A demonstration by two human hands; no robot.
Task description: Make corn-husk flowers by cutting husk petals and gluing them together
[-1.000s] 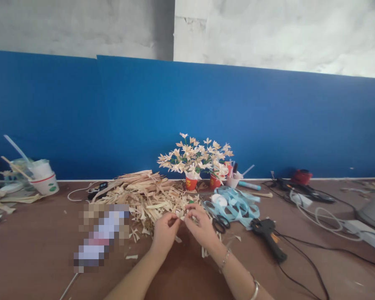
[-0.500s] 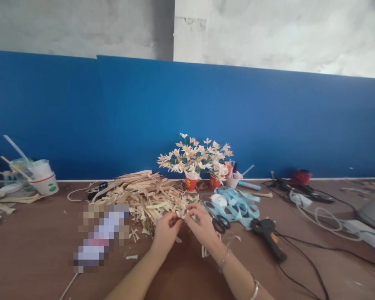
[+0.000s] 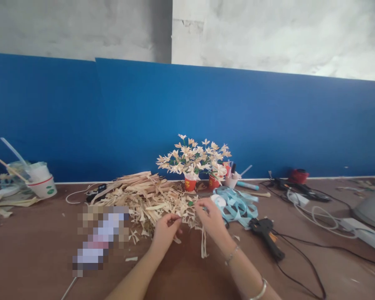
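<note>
My left hand (image 3: 166, 234) hovers over the front edge of a pile of pale dried husk pieces (image 3: 150, 204). Its thumb and forefinger are pinched together; whatever lies between them is too small to name. Farther right, my right hand (image 3: 211, 220) reaches over the pile's right side, fingers curled and tips close together near a small green piece (image 3: 190, 203). I cannot make out what its fingertips hold. Behind the hands, pale star-shaped artificial flowers (image 3: 187, 156) stand in two red cups (image 3: 190, 184). A long husk strip (image 3: 203, 243) lies below my right hand.
Light blue ribbon (image 3: 237, 206) lies right of my right hand, partly around a white roll (image 3: 218, 201). A black glue gun (image 3: 265, 237) and cables (image 3: 300, 250) occupy the right. At left are a pixelated object (image 3: 101, 237) and a white cup (image 3: 43, 186).
My hands, together at the fingertips before, have moved apart. The right hand has shifted right and slightly forward, over the scissors; the left has stayed nearly in place.
</note>
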